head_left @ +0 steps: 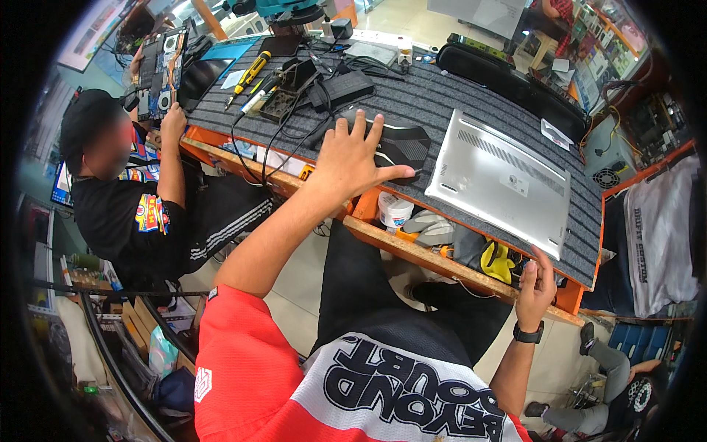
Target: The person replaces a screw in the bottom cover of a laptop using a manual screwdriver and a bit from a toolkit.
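Note:
A silver laptop point(508, 173) lies closed with its underside up on the grey striped mat point(456, 96), near the bench's front edge. My left hand point(353, 156), fingers spread wide, reaches over a flat black angular device point(405, 144) with a patterned top, left of the laptop. Whether the palm touches that device I cannot tell. By the laptop's near right corner is my right hand point(536, 291), its index finger stretched toward the corner and the other fingers loosely bent. Nothing shows in either hand.
Below the bench top, an open drawer point(434, 258) holds a white tub point(395, 210), gloves and yellow items. A yellow screwdriver point(250, 77), cables and a black adapter point(342, 90) lie at the back left. A co-worker on the left holds an opened laptop chassis point(162, 70).

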{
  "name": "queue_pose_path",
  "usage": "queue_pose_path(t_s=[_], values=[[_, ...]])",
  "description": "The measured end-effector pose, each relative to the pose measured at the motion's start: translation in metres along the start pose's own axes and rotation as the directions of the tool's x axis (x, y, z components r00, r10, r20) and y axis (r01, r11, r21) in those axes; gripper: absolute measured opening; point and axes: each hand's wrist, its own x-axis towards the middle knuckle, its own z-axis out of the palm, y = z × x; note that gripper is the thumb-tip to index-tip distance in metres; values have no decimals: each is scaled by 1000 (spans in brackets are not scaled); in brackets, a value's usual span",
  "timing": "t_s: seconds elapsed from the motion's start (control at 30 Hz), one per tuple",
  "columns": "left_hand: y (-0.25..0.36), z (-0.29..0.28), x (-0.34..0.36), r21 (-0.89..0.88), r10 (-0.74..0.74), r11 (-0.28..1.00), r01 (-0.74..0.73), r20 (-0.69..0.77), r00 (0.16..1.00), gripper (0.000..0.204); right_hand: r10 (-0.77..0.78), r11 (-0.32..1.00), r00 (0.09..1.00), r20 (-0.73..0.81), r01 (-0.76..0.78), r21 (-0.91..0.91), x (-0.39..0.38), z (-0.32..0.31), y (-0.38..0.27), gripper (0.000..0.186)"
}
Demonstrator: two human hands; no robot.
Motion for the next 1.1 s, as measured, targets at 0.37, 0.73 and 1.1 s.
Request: queue_pose_path(t_s=[0.37, 0.73, 1.1], values=[[-64, 9, -2, -340, 254, 898, -280, -119, 960, 89, -74, 993, 997, -14, 72, -95, -1, 4, -1, 35], [-3, 2, -14, -257, -257, 931, 258, 39, 966, 104, -23, 998, 999, -31, 22, -51, -2, 4, -4, 34], [11, 2, -13, -269, -342, 896, 353, 90, 935, 110, 40, 999, 998, -48, -40, -9, 0, 7, -10, 32]])
